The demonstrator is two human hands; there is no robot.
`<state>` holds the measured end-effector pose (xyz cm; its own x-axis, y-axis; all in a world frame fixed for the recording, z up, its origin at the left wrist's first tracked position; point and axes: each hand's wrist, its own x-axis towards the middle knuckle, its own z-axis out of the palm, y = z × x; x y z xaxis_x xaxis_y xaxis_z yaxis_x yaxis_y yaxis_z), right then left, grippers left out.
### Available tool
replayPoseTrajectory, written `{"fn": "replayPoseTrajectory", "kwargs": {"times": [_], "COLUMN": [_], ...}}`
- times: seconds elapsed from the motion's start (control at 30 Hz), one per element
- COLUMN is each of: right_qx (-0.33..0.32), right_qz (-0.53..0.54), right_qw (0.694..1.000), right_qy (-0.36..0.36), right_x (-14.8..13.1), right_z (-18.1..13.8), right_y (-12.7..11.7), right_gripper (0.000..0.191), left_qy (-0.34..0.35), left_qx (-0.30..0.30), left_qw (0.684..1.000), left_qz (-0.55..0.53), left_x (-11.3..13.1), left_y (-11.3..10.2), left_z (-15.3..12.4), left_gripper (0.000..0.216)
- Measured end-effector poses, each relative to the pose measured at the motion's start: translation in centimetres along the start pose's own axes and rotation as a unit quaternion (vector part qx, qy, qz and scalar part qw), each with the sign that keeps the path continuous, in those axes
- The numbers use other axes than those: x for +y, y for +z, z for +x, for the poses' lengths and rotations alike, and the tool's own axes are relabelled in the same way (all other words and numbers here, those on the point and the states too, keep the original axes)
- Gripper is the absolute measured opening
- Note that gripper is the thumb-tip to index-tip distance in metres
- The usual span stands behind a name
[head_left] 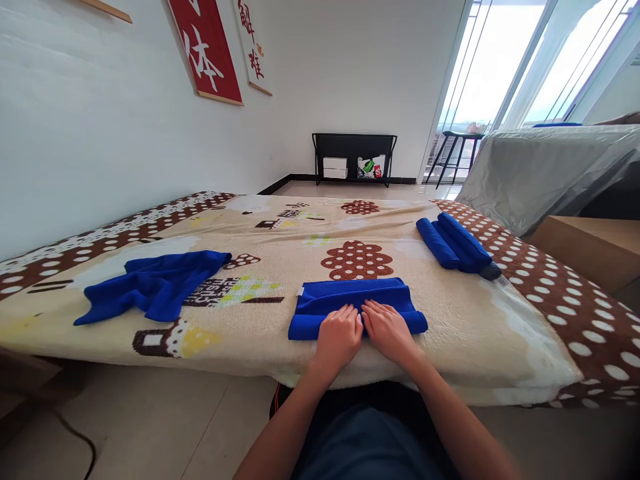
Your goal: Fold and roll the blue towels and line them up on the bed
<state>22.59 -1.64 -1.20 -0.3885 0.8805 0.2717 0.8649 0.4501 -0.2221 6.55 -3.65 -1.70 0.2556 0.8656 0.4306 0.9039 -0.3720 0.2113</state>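
fingers (345,312) of both hands (340,335) partly hide a half-rolled blue cloth (310,325); whether they grip, i cannot tell

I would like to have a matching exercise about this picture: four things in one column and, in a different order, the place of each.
Things:
1. left hand and right hand
2. crumpled cloth
3. blue rolls
4. stool

Places:
A. by the window
B. on the right part of the blanket
C. on the partly rolled cloth
D. on the left part of the blanket

Pairs: 1-C, 2-D, 3-B, 4-A
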Motion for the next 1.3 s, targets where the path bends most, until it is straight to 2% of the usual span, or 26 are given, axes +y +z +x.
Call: {"fn": "replayPoseTrajectory", "kwargs": {"times": [0.1, 0.27, 0.43, 0.53, 0.63, 0.7, 0.8, 0.87, 0.97, 1.03, 1.17, 1.3], "right_qx": [-0.023, -0.011, 0.002, 0.044, 0.085, 0.070, 0.014, -0.009, -0.030, -0.038, -0.027, -0.011], "right_qz": [0.017, 0.003, -0.029, -0.047, -0.053, -0.043, -0.023, -0.016, -0.010, -0.008, -0.019, -0.052], "right_qw": [0.999, 0.994, 0.986, 0.983, 0.981, 0.990, 0.999, 1.000, 0.999, 0.999, 0.996, 0.985], "right_qy": [0.014, 0.105, 0.164, 0.174, 0.164, 0.119, 0.044, 0.020, 0.003, 0.012, 0.080, 0.167], "right_x": [-0.2, 0.9, 2.2, 2.6, 2.4, 2.2, 1.7, 1.4, 1.0, 0.9, 1.3, 2.6], "right_z": [1.1, 1.3, 0.3, -0.5, -1.1, -1.1, -0.4, 0.4, 1.5, 1.9, 1.7, 0.7], "right_y": [0.2, 0.0, -0.3, 0.1, 0.5, 0.5, 0.1, -0.1, -0.1, 0.0, -0.2, -0.9], "right_gripper": [0.044, 0.049, 0.053, 0.048, 0.043, 0.045, 0.045, 0.044, 0.043, 0.043, 0.047, 0.050], "left_qy": [-0.010, -0.076, -0.119, -0.138, -0.162, -0.176, -0.180, -0.135, -0.028, -0.009, -0.078, -0.177], "left_qx": [-0.039, -0.017, -0.002, 0.001, 0.007, 0.007, -0.010, -0.049, -0.124, -0.146, -0.131, -0.079], "left_qw": [0.999, 0.997, 0.992, 0.989, 0.984, 0.980, 0.977, 0.986, 0.992, 0.989, 0.988, 0.980], "left_qz": [-0.017, 0.016, 0.046, 0.056, 0.070, 0.090, 0.114, 0.089, 0.012, -0.010, 0.005, 0.048], "left_x": [0.7, 0.1, -2.9, -5.2, -6.2, -5.8, -3.9, -2.2, -0.2, 0.4, -0.5, -2.8], "left_y": [0.3, 0.1, -1.1, -1.8, -2.2, -2.4, -2.3, -2.0, -1.3, -0.9, -0.9, -2.0], "left_z": [1.1, 0.7, -0.5, -1.2, -1.6, -1.6, -0.7, 0.3, 2.1, 2.9, 3.1, 1.4], "left_gripper": [0.038, 0.040, 0.040, 0.040, 0.043, 0.044, 0.044, 0.045, 0.046, 0.047, 0.048, 0.047]}}
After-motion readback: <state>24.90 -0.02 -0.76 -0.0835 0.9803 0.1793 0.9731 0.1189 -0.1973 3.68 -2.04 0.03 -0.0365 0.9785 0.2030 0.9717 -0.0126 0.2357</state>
